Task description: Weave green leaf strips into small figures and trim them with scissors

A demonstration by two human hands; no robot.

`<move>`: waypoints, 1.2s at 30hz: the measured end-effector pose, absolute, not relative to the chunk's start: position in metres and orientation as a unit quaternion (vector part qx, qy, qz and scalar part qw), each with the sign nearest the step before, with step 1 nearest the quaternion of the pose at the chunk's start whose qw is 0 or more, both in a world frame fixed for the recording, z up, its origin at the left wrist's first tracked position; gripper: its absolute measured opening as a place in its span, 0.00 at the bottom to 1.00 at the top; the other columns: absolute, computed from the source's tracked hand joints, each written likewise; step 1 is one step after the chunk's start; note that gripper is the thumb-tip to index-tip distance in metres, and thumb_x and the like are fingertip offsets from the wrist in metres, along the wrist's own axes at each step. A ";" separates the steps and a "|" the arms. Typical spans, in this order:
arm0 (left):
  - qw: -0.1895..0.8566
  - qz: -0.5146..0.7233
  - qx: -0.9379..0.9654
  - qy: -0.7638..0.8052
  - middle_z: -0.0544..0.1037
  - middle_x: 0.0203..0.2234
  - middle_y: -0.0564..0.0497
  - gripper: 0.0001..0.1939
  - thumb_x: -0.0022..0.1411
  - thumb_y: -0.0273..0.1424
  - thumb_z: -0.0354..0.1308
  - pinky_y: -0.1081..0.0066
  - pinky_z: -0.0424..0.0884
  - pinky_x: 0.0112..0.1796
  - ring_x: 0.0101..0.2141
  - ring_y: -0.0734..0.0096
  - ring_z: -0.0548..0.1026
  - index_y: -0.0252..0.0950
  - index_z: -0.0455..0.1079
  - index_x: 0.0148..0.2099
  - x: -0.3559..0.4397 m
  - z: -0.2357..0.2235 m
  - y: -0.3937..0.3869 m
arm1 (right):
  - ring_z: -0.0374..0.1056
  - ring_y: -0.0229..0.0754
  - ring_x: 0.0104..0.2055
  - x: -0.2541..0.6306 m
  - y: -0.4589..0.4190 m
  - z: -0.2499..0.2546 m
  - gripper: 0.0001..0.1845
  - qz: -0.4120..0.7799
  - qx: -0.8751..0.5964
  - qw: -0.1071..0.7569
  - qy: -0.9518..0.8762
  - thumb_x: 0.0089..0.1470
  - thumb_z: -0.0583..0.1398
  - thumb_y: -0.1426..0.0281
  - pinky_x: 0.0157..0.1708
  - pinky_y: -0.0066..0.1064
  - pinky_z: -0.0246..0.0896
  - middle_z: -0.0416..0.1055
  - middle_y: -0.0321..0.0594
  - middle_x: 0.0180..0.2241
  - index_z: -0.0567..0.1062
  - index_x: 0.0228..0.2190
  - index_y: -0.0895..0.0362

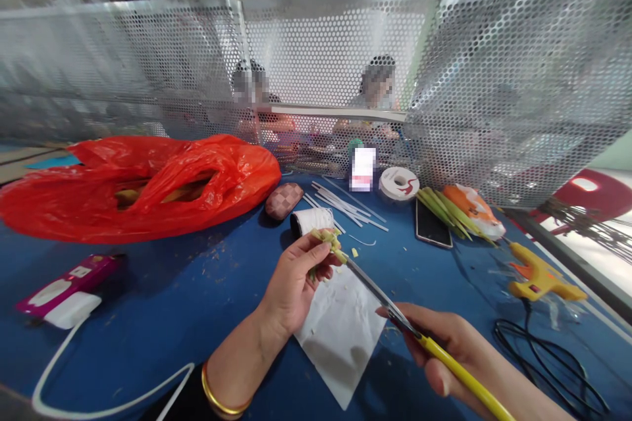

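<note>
My left hand [295, 279] is closed in a pinch on a small yellow-green folded leaf piece [326, 241], held just above a white paper sheet [340, 332] on the blue table [178, 289]. My right hand [451, 345] grips yellow-handled scissors [390, 306]. The blades point up and left, and their tips meet the leaf piece at my left fingertips. A gold bangle circles my left wrist.
A red plastic bag [138, 184] fills the left. Nearby lie a white thread spool [312, 220], white strips [345, 205], a tape roll [399, 183], a phone [432, 226], green leaf strips [447, 214], a yellow glue gun [538, 274] with black cord, and a pink device [66, 279]. Two people sit behind a perforated metal screen [316, 72].
</note>
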State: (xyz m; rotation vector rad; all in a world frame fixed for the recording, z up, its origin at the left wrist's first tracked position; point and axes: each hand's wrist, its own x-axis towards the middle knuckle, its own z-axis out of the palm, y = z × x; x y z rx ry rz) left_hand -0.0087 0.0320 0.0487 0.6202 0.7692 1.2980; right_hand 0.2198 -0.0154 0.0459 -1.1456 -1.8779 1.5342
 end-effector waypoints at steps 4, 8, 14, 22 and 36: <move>0.686 0.580 0.276 0.343 0.78 0.29 0.52 0.11 0.51 0.28 0.68 0.80 0.64 0.26 0.27 0.79 0.74 0.35 0.78 0.39 -0.009 0.049 0.032 | 0.45 0.34 0.24 0.222 -0.016 0.045 0.48 0.556 -0.424 0.218 -0.680 0.39 0.54 0.32 0.22 0.28 0.42 0.53 0.30 0.21 0.76 0.46 0.58; 0.686 0.578 0.275 0.345 0.78 0.29 0.52 0.11 0.51 0.28 0.68 0.81 0.64 0.26 0.26 0.80 0.74 0.34 0.78 0.39 -0.009 0.048 0.032 | 0.45 0.33 0.22 0.223 -0.015 0.039 0.51 0.562 -0.424 0.226 -0.673 0.37 0.55 0.32 0.20 0.26 0.40 0.52 0.30 0.20 0.75 0.48 0.59; 0.682 0.579 0.277 0.350 0.78 0.29 0.52 0.12 0.51 0.28 0.68 0.81 0.64 0.26 0.27 0.80 0.74 0.35 0.78 0.40 -0.009 0.047 0.033 | 0.43 0.31 0.20 0.221 -0.014 0.031 0.52 0.561 -0.434 0.241 -0.663 0.37 0.57 0.33 0.17 0.26 0.38 0.52 0.29 0.19 0.75 0.50 0.61; 0.678 0.583 0.279 0.349 0.78 0.29 0.52 0.10 0.51 0.28 0.67 0.81 0.63 0.26 0.27 0.80 0.74 0.35 0.78 0.39 -0.008 0.049 0.032 | 0.42 0.33 0.22 0.217 -0.010 0.036 0.47 0.512 -0.417 0.249 -0.708 0.39 0.56 0.34 0.21 0.28 0.38 0.50 0.29 0.19 0.78 0.47 0.56; 0.654 0.607 0.282 0.353 0.79 0.28 0.53 0.09 0.51 0.29 0.68 0.82 0.63 0.27 0.27 0.81 0.74 0.37 0.79 0.37 -0.008 0.047 0.033 | 0.45 0.35 0.24 0.215 -0.016 0.047 0.49 0.494 -0.441 0.231 -0.713 0.37 0.54 0.33 0.22 0.27 0.44 0.56 0.31 0.22 0.77 0.47 0.57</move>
